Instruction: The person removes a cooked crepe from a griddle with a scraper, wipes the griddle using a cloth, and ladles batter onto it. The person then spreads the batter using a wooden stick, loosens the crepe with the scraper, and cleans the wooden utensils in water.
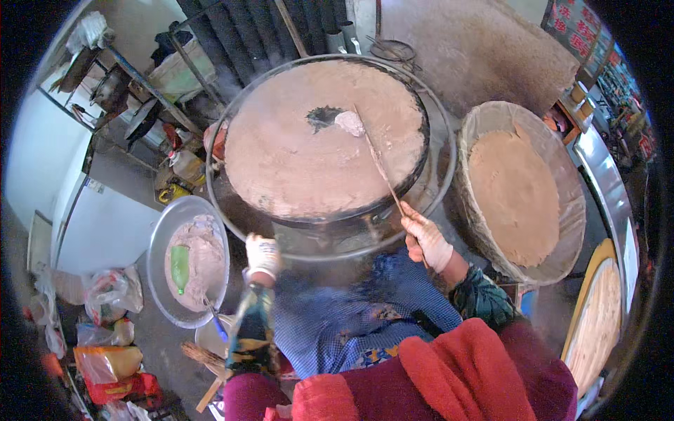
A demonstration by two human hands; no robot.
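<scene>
A large round griddle (316,168) spread with a thin pinkish-brown batter layer lies before me, steam rising at its upper left. Near its centre the layer has a ragged dark gap. My right hand (427,236), in a whitish glove, grips a thin wooden stick (380,163) that reaches over the griddle. A pale lump of batter or dough (349,123) sits beside the stick's far end, at the gap's right edge. My left hand (263,255), also gloved, is closed at the metal ring (337,258) around the griddle; its fingertips are hidden.
Left of the ring stands a basin (154,273) of pinkish batter holding a green plastic piece (180,268). On the right are a cloth-lined basket (568,210) with a brown round sheet and a wooden board (595,321). A brush (202,358) lies lower left.
</scene>
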